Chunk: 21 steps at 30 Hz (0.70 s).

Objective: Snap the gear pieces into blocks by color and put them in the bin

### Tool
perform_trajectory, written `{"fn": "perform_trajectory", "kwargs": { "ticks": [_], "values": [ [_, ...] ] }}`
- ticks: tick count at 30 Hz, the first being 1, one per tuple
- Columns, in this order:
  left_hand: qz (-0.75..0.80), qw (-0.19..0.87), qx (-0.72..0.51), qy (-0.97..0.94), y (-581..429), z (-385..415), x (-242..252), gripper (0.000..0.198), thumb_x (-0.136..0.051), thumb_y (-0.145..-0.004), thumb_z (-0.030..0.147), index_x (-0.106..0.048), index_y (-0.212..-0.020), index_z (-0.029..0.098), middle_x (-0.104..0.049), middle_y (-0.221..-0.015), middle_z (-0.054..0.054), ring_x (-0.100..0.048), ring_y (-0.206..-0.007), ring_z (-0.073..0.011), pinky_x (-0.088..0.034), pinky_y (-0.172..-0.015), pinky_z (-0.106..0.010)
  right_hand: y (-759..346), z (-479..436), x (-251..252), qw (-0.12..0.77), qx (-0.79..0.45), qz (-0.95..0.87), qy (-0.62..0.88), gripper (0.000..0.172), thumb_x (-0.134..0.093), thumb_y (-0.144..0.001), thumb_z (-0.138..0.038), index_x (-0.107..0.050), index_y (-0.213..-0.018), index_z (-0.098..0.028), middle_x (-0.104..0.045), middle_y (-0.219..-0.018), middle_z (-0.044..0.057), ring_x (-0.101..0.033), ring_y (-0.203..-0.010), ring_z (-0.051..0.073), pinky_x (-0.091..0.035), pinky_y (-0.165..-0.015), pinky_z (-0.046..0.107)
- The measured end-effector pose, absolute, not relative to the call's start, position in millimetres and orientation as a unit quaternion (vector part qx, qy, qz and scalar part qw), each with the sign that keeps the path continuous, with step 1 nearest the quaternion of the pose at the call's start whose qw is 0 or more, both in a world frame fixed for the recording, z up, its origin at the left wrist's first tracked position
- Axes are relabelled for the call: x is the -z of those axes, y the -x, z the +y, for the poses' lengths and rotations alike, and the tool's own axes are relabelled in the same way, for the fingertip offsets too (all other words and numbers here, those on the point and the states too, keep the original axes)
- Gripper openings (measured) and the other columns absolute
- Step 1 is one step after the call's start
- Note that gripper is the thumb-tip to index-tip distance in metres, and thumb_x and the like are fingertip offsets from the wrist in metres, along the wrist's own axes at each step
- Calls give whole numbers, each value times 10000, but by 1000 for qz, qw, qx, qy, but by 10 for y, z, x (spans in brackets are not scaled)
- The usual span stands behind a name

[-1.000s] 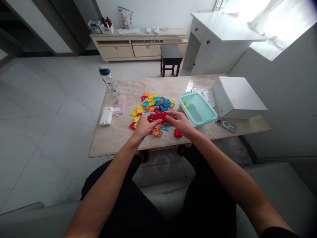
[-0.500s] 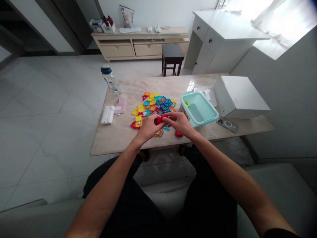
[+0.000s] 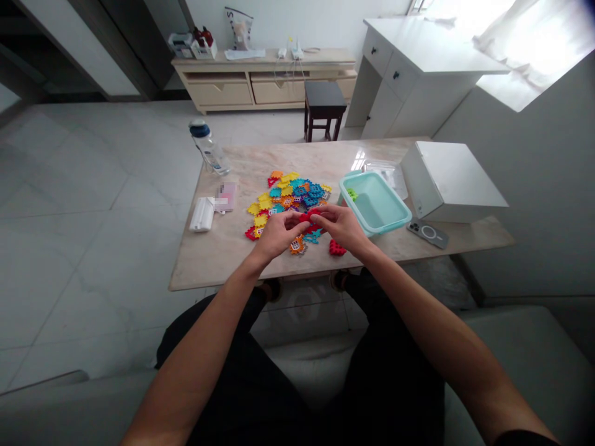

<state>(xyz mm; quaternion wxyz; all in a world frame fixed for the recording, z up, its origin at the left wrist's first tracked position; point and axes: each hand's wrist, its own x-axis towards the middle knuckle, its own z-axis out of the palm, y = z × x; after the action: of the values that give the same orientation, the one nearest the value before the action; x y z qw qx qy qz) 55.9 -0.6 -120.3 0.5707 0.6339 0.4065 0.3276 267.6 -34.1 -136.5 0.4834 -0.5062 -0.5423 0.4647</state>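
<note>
1. Seen from the head camera, a person's left hand (image 3: 277,235) and right hand (image 3: 344,228) meet over a table (image 3: 223,260), fingertips pinched closely on a small red piece (image 3: 305,217). Whether it is one part or several joined cannot be told behind the fingers.

2. A second ago the red piece showed its broad face; now it appears tilted and narrower, largely covered by the fingertips. Both hands have kept hold throughout, suggesting that the piece is being turned or worked rather than put down.

3. The red piece is held above the near side of a heap of coloured interlocking tiles (image 3: 310,194), which appears little changed. A red block (image 3: 337,248) lies apart on the table, just below the right hand.

4. To the right of the heap, a mint-green container (image 3: 394,225) holds a lime-green piece (image 3: 352,194); a phone (image 3: 427,233) lies just beyond its right corner.
</note>
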Motion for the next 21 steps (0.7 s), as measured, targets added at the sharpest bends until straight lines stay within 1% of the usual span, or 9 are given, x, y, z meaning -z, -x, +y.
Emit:
{"fn": "perform_trajectory", "kwargs": {
  "ticks": [4, 6, 8, 10, 11, 12, 14, 17, 21],
  "values": [
    [395, 573, -338, -634, -556, 13, 1218, 480, -910, -839, 552, -837, -1105, 158, -868, -1099, -135, -811, -1007, -264, -642, -952, -400, -2686, -340, 1365, 465, -454, -558, 515, 511, -804, -969, -613, -813, -1200, -157, -868, -1087, 128, -836, -944, 257, -703, -841, 399],
    [407, 556, -338, -641, -537, 45, 1241, 441, -888, -854, 521, -836, -1098, 158, -868, -1077, -134, -811, -982, -261, -646, -923, -393, -2725, -357, 1341, 443, -393, -604, 533, 501, -793, -994, -588, -799, -1266, -168, -855, -1176, 141, -832, -1008, 278, -703, -922, 456],
    [431, 526, -333, -654, -510, 81, 1263, 391, -863, -862, 479, -836, -1081, 157, -868, -1055, -136, -809, -958, -262, -648, -893, -387, -2783, -388, 1306, 408, -294, -682, 531, 564, -864, -962, -514, -748, -1415, -198, -800, -1374, 155, -793, -1212, 322, -656, -1094, 534],
    [447, 503, -316, -669, -485, 106, 1276, 356, -839, -866, 449, -842, -1067, 155, -869, -1058, -141, -810, -958, -266, -650, -884, -387, -2840, -420, 1281, 365, -208, -761, 495, 742, -938, -909, -402, -647, -1571, -235, -690, -1571, 157, -675, -1448, 355, -556, -1251, 581],
    [448, 501, -304, -675, -476, 110, 1277, 351, -830, -868, 444, -845, -1064, 154, -870, -1066, -143, -812, -961, -267, -651, -883, -386, -2858, -432, 1279, 346, -180, -790, 473, 804, -948, -901, -357, -603, -1619, -244, -647, -1623, 158, -619, -1517, 360, -519, -1292, 590],
    [444, 504, -292, -681, -471, 109, 1275, 350, -821, -870, 445, -848, -1060, 152, -870, -1067, -143, -813, -958, -266, -650, -878, -382, -2867, -439, 1285, 330, -160, -812, 455, 820, -939, -910, -324, -577, -1642, -249, -628, -1641, 160, -593, -1545, 359, -503, -1306, 594],
    [432, 515, -273, -689, -472, 90, 1263, 359, -817, -871, 466, -849, -1032, 147, -869, -1040, -137, -810, -923, -256, -642, -841, -358, -2850, -439, 1318, 309, -133, -839, 428, 765, -896, -950, -283, -570, -1641, -243, -642, -1615, 168, -613, -1517, 355, -518, -1287, 598],
    [419, 527, -262, -691, -497, 52, 1258, 392, -832, -859, 512, -839, -990, 143, -862, -979, -121, -799, -874, -240, -613, -756, -312, -2773, -408, 1385, 293, -115, -860, 401, 597, -805, -1014, -234, -618, -1581, -223, -704, -1519, 171, -674, -1421, 338, -560, -1225, 586],
    [438, 534, -269, -671, -531, 56, 1316, 445, -836, -869, 550, -817, -1051, 143, -855, -1012, -137, -805, -857, -243, -620, -732, -312, -2758, -366, 1417, 288, -121, -857, 409, 478, -788, -1004, -202, -692, -1472, -175, -762, -1395, 171, -725, -1304, 321, -592, -1159, 524]
  ]
}}
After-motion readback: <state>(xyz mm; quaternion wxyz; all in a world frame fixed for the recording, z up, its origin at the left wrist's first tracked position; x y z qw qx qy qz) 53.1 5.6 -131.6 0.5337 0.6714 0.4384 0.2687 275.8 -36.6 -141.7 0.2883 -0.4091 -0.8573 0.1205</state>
